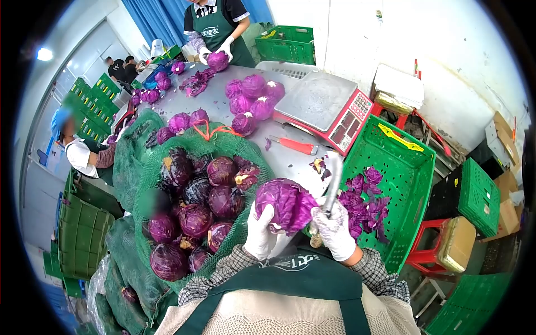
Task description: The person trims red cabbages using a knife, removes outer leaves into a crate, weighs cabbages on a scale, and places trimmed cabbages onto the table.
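Observation:
My left hand (261, 230), in a white glove, is closed around the left side of a red cabbage (282, 204), holding it above the table's near edge. A loosened outer leaf sticks out from the cabbage's right side. My right hand (335, 229), also gloved, grips a knife (333, 184) with its blade pointing up and away. Its fingers touch the loose leaf, and the handle end shows below them. Left of my hands, an open green mesh sack (254, 151) is filled with several darker red cabbages (195, 220).
A green crate (410, 187) on my right holds torn cabbage leaves (365, 204). Ahead are a red weighing scale (321, 106), an orange-handled knife (293, 145) and several trimmed cabbages (254, 86). Across the table (220, 103), a co-worker (218, 28) holds a cabbage. Another person (84, 151) stands at left.

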{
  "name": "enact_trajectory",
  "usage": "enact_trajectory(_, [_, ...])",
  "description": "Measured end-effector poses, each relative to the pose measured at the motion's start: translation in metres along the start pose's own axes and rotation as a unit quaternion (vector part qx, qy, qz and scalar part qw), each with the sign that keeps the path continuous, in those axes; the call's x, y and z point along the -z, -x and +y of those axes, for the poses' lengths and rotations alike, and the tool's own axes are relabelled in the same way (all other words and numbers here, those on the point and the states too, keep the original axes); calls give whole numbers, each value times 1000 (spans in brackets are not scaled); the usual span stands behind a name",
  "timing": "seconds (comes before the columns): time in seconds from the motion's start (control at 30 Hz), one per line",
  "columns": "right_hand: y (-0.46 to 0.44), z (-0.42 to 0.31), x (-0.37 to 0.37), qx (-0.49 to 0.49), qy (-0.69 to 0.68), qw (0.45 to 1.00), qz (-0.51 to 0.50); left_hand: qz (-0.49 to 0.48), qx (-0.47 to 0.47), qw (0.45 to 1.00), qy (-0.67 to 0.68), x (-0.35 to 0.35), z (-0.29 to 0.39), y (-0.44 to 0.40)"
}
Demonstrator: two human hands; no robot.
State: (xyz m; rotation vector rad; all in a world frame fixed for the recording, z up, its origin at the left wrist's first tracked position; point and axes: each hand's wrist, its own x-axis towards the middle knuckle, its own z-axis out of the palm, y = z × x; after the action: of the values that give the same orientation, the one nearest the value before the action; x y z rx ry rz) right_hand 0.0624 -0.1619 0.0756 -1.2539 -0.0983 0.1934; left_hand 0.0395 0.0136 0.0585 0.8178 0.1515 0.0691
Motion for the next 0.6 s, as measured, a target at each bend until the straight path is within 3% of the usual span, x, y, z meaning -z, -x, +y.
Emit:
enact_trajectory(0.13, [9,-14,7,13,-34,999,-2,-37,131,984,113,1,5,-5])
enact_trajectory(0.3, [37,-29,27,-20,-146,980,136,-71,145,977,140,-8,8,-3])
enact_trajectory(0.33, [33,0,60,90,-132,970,186,-66,152,976,140,-6,9,-4])
enact_trajectory(0.4, [40,-35,71,59,-161,935,312,-68,174,965,183,16,7,-14])
enact_trajectory(0.43, [46,-27,103,90,-57,958,267,-78,186,955,216,23,6,-18])
enact_trajectory(0.47, [49,-30,124,13,108,956,272,-87,196,944,250,27,4,-21])
enact_trajectory(0.53, [50,-23,122,59,401,887,222,-128,230,905,333,23,0,-23])
enact_trajectory(0.57, [52,-23,118,-24,321,926,197,-127,235,901,342,16,-1,-23])
enact_trajectory(0.6, [50,-22,108,-44,278,942,184,-124,239,897,349,10,-2,-22])
